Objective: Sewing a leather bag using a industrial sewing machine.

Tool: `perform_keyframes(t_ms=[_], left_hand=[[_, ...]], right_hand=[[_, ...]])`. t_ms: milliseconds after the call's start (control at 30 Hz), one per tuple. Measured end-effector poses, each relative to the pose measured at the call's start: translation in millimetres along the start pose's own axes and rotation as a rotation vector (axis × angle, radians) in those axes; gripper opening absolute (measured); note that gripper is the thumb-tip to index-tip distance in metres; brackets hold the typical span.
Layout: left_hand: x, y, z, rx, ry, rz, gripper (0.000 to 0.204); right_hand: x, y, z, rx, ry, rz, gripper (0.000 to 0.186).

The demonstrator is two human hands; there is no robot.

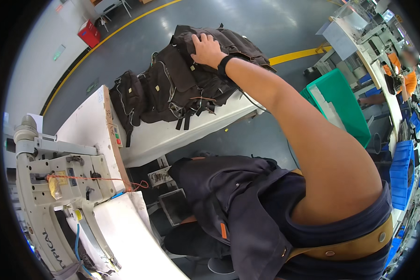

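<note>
My right hand rests, fingers apart and slightly bent, on the top of a pile of dark brown-grey bags with straps, zips and small pale tags. The pile lies along a long white table at upper centre. Below my outstretched arm, dark navy fabric with an orange tab and a tan strap with metal studs covers my body. I do not see my left hand; a small patch of skin under the dark fabric is too hidden to name.
A white industrial sewing machine with red cord stands on a bench at left. At right are a green bin, blue crates and a co-worker in orange at workbenches. A red box stands by the back wall.
</note>
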State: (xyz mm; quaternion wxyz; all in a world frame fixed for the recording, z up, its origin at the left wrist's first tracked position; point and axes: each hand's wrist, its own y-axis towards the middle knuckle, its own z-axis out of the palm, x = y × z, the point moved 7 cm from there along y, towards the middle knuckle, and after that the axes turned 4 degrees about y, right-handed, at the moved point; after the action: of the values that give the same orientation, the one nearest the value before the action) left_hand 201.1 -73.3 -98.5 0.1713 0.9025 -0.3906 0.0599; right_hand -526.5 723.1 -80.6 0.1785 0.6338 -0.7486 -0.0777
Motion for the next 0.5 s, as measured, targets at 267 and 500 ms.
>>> perform_keyframes(t_ms=[267,500], left_hand=[[10,-5,5,0.006,0.007,0.035,0.057],[22,-11,43,-0.172,0.298,0.431,0.060]], right_hand=[[-64,104,-91,-0.126,0.269,-0.017,0.045],[-36,95,-225,0.147,1.325,0.013,0.033]])
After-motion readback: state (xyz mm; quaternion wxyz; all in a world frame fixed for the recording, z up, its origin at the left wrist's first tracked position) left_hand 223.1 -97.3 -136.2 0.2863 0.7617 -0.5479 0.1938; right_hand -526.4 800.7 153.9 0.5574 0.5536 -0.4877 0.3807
